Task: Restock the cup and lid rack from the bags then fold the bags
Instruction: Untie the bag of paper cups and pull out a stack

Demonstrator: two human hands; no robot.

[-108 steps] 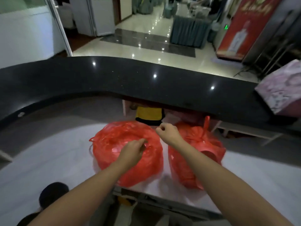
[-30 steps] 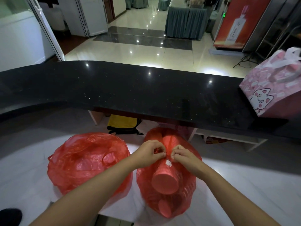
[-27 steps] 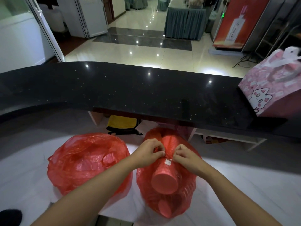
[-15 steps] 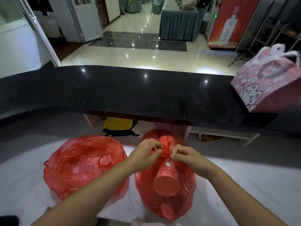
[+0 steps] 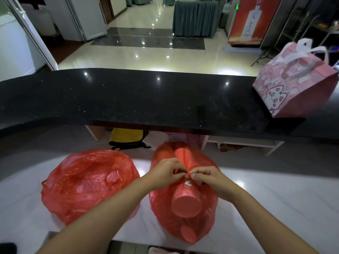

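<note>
Left hand (image 5: pixel 165 173): your fingers are curled in tight, pinching the twisted knot (image 5: pixel 187 174) at the top of the right bag.
Right hand (image 5: pixel 207 177): same story from the other side, thumb and fingertips nipping that knot, the two hands almost touching.
Right bag (image 5: pixel 207 213): thin, glossy red film, bulging and rounded, sitting on the white marble worktop (image 5: pixel 275 208) right in front of you.
Cups (image 5: pixel 186 204): smooth stacked cups press against the film, one round base facing you, another lower down near the bag's near edge.
Left bag (image 5: pixel 86 186): crinkled red plastic, slack and puffy, just beside the right one, top loose.
Black counter (image 5: pixel 128 99): polished, speckled, curving above the worktop.
Pink gift bag (image 5: pixel 297 88): stiff paper with a cat print, standing on that counter's right end.
</note>
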